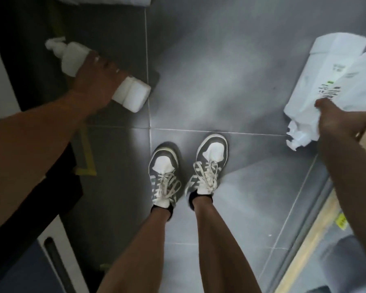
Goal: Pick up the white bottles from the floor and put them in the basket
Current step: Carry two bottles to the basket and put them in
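Observation:
My left hand [95, 79] is closed around white pump bottles [73, 57], held above the grey tiled floor at the upper left; two bottle bases [132, 96] stick out below the fingers and a pump head points up-left. My right hand [334, 121] at the right edge grips more white bottles [317, 81], large ones with black printed labels, their pump ends [298, 136] hanging toward me. No basket is in view.
My two feet in grey and white trainers [188, 168] stand on the grey tiles [220, 81]. A white and dark cabinet edge [57, 240] runs along the left. A wooden strip with yellow tape [317, 233] lies at the right. Something white [106, 0] sits at the top edge.

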